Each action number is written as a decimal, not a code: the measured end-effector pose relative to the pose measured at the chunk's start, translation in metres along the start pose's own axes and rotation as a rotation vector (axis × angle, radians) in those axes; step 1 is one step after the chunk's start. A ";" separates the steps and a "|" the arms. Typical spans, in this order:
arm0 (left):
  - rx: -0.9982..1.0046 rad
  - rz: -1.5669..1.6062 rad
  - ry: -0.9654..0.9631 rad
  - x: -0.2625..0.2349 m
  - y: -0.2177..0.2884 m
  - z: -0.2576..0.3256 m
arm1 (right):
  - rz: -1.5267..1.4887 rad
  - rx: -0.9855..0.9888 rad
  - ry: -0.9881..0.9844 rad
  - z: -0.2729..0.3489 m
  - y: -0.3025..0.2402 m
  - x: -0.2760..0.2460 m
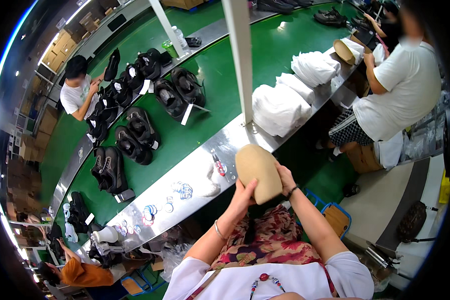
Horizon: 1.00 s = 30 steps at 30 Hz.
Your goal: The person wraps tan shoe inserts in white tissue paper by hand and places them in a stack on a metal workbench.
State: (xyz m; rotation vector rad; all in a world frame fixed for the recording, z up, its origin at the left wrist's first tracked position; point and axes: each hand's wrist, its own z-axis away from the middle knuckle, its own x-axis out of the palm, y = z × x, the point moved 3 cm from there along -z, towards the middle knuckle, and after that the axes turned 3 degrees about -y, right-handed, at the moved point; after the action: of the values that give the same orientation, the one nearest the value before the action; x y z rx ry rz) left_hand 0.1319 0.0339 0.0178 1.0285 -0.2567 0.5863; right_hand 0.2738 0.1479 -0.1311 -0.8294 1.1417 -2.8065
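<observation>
Between my two hands, in front of my body, is a tan cardboard piece (258,172) with a rounded far end. My left hand (243,200) grips its near left side, the thumb lying on top. On the right side, my right hand (286,180) holds the edge, its fingers partly hidden. The piece is up by the edge of a metal bench strip (185,170). Just left of it on the strip lie a small red-handled tool (218,164) and a crumpled white wad (208,183).
Pairs of dark shoes (135,135) stand on the green belt (205,95) beyond the strip. White-wrapped bundles (282,109) sit right of a white post (239,60). A person in a white shirt (407,85) stands at right; other people work along the line. A stool (335,220) is at my right.
</observation>
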 end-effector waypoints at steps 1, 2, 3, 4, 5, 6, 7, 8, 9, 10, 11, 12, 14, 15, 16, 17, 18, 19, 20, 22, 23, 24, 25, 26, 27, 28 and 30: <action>0.013 0.019 0.049 -0.017 0.013 -0.004 | 0.127 -0.003 0.062 -0.008 -0.006 0.029; 0.017 0.021 0.058 -0.021 0.028 -0.013 | 0.176 -0.117 0.028 -0.042 0.006 0.021; -0.008 -0.028 0.086 -0.035 0.037 -0.018 | 0.228 -0.079 0.004 -0.049 0.004 0.045; 0.006 -0.063 0.125 -0.048 0.042 -0.026 | 0.278 -0.048 -0.019 -0.053 -0.007 0.071; 0.036 -0.072 0.150 -0.056 0.046 -0.033 | 0.326 -0.069 -0.037 -0.068 -0.007 0.076; 0.066 -0.089 0.160 -0.057 0.050 -0.044 | 0.369 -0.101 -0.047 -0.087 -0.009 0.075; 0.089 -0.109 0.186 -0.066 0.048 -0.057 | 0.411 -0.120 -0.066 -0.096 -0.009 0.082; 0.112 -0.131 0.209 -0.074 0.045 -0.074 | 0.379 -0.056 -0.057 -0.104 -0.012 0.084; 0.124 -0.152 0.224 -0.078 0.042 -0.087 | 0.344 0.011 -0.035 -0.106 -0.018 0.085; 0.087 -0.105 0.250 -0.079 0.042 -0.090 | 0.313 0.083 -0.019 -0.104 -0.025 0.090; 0.059 -0.048 0.291 -0.084 0.045 -0.089 | 0.384 0.088 -0.041 -0.089 -0.039 0.107; 0.033 0.006 0.322 -0.087 0.049 -0.088 | 0.393 0.106 -0.015 -0.070 -0.051 0.120; 0.047 0.007 0.268 -0.089 0.049 -0.091 | 0.407 0.126 0.042 -0.039 -0.076 0.137; 0.048 0.002 0.238 -0.090 0.047 -0.092 | 0.509 0.082 0.085 -0.034 -0.081 0.137; 0.032 0.008 0.227 -0.092 0.044 -0.094 | 0.538 0.063 0.061 -0.033 -0.082 0.137; 0.017 0.015 0.217 -0.096 0.042 -0.095 | 0.568 0.046 0.035 -0.035 -0.082 0.137; 0.005 0.018 0.201 -0.096 0.043 -0.098 | 0.595 0.022 0.013 -0.039 -0.083 0.135; 0.027 0.045 0.184 -0.092 0.044 -0.098 | 0.543 -0.030 -0.237 -0.048 -0.072 0.138; 0.050 0.073 0.168 -0.086 0.045 -0.098 | 0.473 -0.049 -0.202 -0.053 -0.066 0.128; 0.117 0.103 0.149 -0.089 0.037 -0.094 | 0.331 -0.061 -0.146 -0.046 -0.054 0.138; 0.165 0.102 0.130 -0.094 0.030 -0.097 | 0.287 -0.080 -0.209 -0.053 -0.045 0.129; 0.204 0.107 0.113 -0.097 0.020 -0.096 | 0.292 -0.105 -0.237 -0.050 -0.042 0.129; 0.244 0.140 0.095 -0.103 0.014 -0.099 | 0.296 -0.130 -0.265 -0.049 -0.043 0.129; 0.255 0.148 0.088 -0.108 0.006 -0.100 | 0.301 -0.155 -0.293 -0.049 -0.043 0.129; 0.261 0.156 0.071 -0.106 0.003 -0.101 | 0.315 -0.166 -0.328 -0.054 -0.040 0.119; 0.279 0.162 0.061 -0.105 0.008 -0.100 | 0.290 -0.153 -0.322 -0.051 -0.042 0.121; 0.313 0.161 0.076 -0.097 0.011 -0.095 | 0.240 -0.134 -0.312 -0.043 -0.045 0.123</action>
State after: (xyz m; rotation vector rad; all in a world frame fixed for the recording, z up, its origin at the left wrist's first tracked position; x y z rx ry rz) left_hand 0.0397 0.0874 -0.0670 1.2920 -0.1844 0.8277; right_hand 0.1559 0.1856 -0.0694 -1.0181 1.2861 -2.3304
